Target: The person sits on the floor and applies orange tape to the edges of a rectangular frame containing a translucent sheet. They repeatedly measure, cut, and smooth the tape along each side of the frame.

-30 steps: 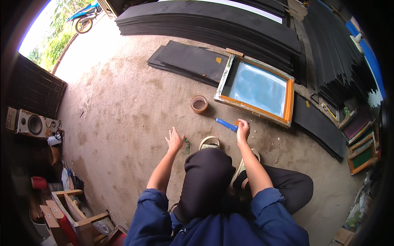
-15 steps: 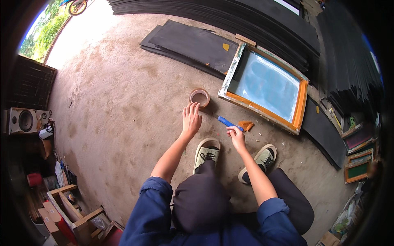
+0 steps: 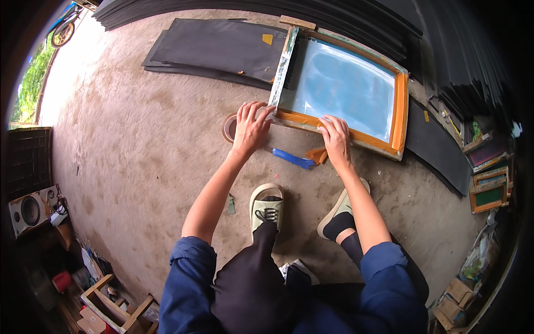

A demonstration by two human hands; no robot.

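Rectangular wooden-framed screen, blue mesh, orange-brown tape along its inner edges (image 3: 345,89): before the person, overlapping flat black sheets (image 3: 219,50) on the grey concrete floor (image 3: 139,139). Left hand (image 3: 251,129): fingers bent, at the screen's near left corner. Right hand (image 3: 336,140): fingers curled at the near rail. Firmness of either grip: cannot tell. Brown tape roll (image 3: 225,132): partly hidden behind left hand. Blue-handled slim tool (image 3: 293,159): on floor, between hands. Crumpled orange scrap (image 3: 317,155): beside tool's handle.
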